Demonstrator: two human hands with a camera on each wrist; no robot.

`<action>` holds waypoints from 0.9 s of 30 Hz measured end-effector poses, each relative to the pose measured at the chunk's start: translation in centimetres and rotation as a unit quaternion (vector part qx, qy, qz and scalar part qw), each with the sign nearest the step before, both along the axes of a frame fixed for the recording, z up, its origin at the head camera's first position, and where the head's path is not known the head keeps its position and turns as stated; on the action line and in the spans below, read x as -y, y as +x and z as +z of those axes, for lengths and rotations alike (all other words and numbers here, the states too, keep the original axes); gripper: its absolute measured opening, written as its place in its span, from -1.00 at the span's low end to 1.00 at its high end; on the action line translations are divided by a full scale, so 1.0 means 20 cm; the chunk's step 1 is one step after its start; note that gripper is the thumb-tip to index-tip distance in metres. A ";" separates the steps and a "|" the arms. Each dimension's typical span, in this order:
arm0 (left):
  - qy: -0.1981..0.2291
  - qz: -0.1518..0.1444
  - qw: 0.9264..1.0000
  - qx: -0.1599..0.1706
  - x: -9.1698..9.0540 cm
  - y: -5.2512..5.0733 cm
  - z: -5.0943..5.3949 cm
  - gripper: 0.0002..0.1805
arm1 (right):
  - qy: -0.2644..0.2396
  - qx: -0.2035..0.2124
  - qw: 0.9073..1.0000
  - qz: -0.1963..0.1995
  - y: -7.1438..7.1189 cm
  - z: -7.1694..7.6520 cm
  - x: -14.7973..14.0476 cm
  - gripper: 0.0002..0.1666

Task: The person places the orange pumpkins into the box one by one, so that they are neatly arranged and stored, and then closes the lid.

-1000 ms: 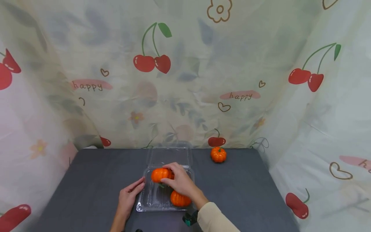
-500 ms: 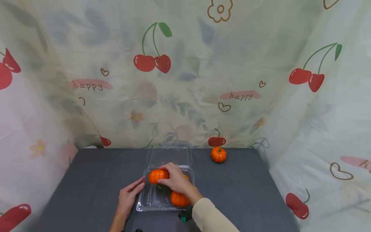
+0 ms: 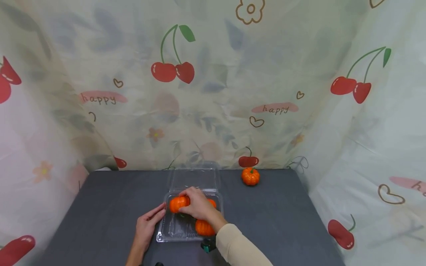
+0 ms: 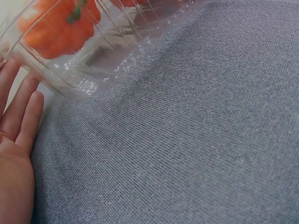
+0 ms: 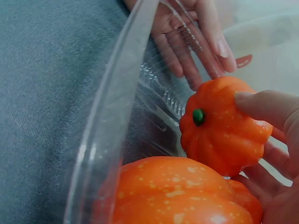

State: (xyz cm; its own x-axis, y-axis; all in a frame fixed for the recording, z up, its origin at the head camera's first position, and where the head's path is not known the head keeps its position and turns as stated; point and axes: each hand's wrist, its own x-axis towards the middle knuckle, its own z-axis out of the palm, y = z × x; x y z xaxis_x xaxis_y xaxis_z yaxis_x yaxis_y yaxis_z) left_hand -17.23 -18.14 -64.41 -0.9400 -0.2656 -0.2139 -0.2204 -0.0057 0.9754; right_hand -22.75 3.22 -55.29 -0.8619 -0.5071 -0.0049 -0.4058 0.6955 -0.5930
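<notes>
The head view looks forward and down from well back, taking in the grey table (image 3: 106, 210) and the printed curtain (image 3: 213, 107) beyond; the left wrist view sits close over the table, the clear container (image 3: 179, 240) cut off at its upper left; the right wrist view peers from very near across the container's rim. All three share the container and the left hand (image 3: 145, 227).
</notes>
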 end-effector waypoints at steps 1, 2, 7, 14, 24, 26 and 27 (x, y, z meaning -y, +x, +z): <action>-0.001 0.000 1.000 0.001 0.00 0.00 0.00 -0.34 | 0.008 -0.002 1.000 0.003 0.00 0.00 0.00 -0.44; -0.003 -0.001 1.000 0.002 0.00 0.00 0.00 -0.34 | 0.016 -0.004 1.000 0.006 0.00 0.00 0.00 -0.44; -0.007 -0.005 1.000 0.001 0.00 0.00 0.00 -0.35 | 0.036 -0.008 0.999 0.011 0.00 0.00 0.00 -0.45; -0.002 -0.001 1.000 0.000 0.00 -0.01 0.00 -0.33 | 0.029 0.000 0.999 0.017 -0.01 0.01 -0.01 -0.46; 0.007 0.002 1.000 0.000 0.00 -0.01 0.01 -0.40 | 0.128 -0.067 0.989 0.024 0.02 0.05 -0.01 -0.45; 0.005 0.002 1.000 0.002 0.00 -0.01 0.01 -0.40 | 0.137 -0.080 0.987 0.020 0.03 0.05 -0.01 -0.44; 0.002 0.002 1.000 0.003 0.00 -0.01 0.01 -0.40 | 0.139 -0.084 0.987 0.018 0.03 0.05 -0.01 -0.44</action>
